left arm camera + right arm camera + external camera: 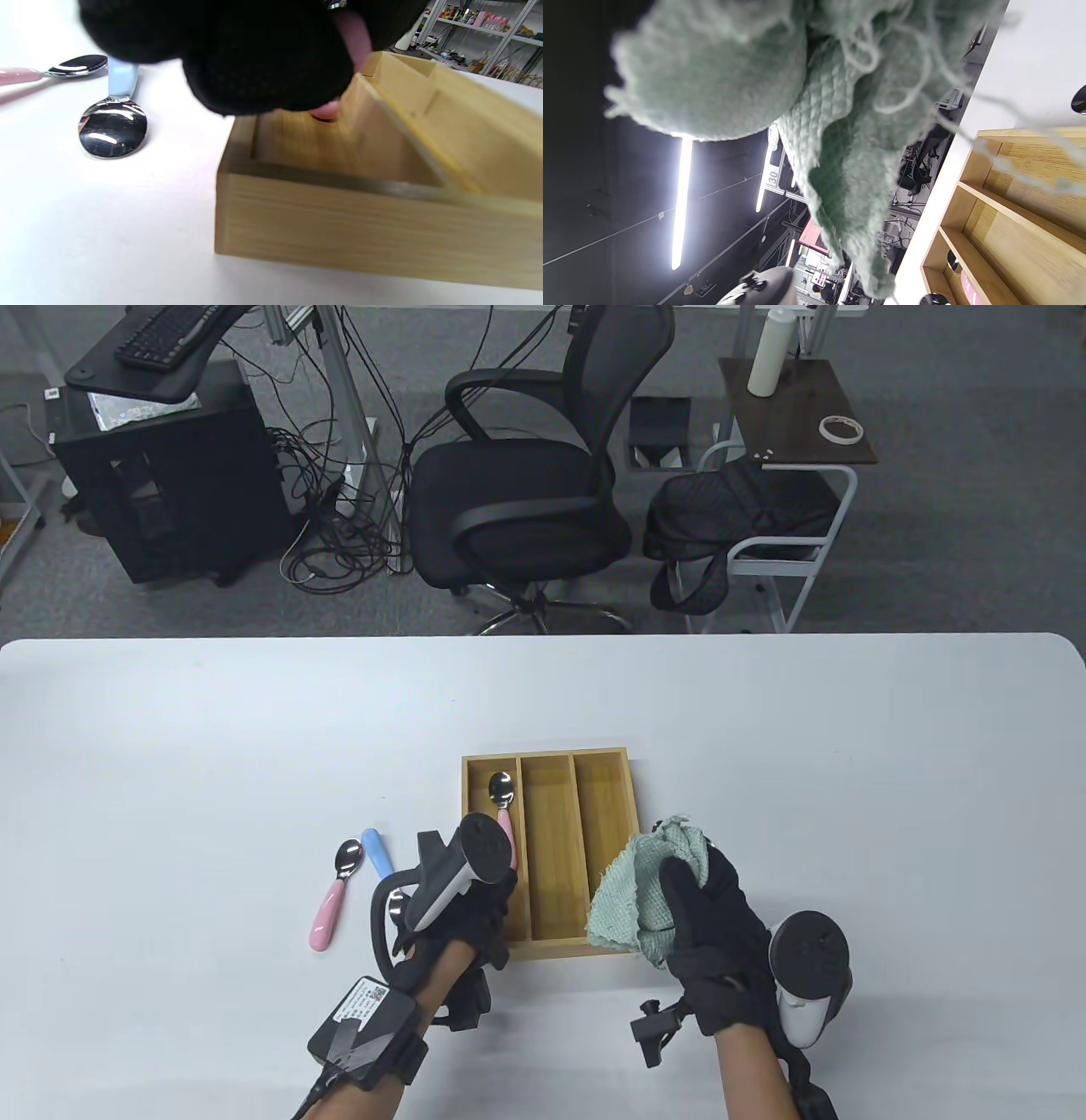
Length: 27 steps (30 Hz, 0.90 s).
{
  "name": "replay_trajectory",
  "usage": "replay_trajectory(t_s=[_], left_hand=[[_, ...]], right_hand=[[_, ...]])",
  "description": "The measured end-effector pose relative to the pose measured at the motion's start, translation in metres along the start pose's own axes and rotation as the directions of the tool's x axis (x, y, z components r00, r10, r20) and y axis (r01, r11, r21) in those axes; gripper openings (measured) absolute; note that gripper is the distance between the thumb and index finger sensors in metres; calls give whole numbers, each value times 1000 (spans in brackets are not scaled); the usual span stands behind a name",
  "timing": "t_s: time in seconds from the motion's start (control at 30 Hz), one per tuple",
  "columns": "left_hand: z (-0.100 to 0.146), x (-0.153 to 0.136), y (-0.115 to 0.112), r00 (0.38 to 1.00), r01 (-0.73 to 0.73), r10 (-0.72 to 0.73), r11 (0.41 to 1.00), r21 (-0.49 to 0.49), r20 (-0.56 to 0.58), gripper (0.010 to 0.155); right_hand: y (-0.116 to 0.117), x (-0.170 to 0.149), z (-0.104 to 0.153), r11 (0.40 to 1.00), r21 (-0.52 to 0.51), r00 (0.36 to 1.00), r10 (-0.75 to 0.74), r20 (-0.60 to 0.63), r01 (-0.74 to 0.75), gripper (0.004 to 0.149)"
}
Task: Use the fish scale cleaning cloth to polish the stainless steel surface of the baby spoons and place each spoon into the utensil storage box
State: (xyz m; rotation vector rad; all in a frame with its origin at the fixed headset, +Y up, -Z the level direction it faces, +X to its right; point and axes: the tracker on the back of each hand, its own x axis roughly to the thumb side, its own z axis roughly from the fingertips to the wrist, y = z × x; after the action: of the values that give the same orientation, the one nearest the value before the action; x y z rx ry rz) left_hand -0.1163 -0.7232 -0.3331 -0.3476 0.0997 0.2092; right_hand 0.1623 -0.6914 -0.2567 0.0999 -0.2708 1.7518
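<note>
White table, near edge: left hand grips a pink spoon over the box's left slot. Lay it flat, then release. Right hand holds the cloth.

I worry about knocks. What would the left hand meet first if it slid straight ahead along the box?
Likely the pink-handled spoon in the left compartment of the wooden box: the left hand points up that slot and already seems to be at its handle. Depth is unclear under the tracker.
</note>
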Motion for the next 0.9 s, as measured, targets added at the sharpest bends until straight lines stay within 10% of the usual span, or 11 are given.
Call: replay_trajectory(t_s=[0.43, 0.9], left_hand=[[13, -7, 6, 997, 71, -73, 994, 84, 17, 68], [15, -114, 56, 989, 52, -29, 987, 153, -145, 56]], right_hand=[[0, -1, 0, 999, 32, 1000, -8, -6, 8, 46], [7, -8, -1, 995, 99, 999, 35, -32, -32, 46]])
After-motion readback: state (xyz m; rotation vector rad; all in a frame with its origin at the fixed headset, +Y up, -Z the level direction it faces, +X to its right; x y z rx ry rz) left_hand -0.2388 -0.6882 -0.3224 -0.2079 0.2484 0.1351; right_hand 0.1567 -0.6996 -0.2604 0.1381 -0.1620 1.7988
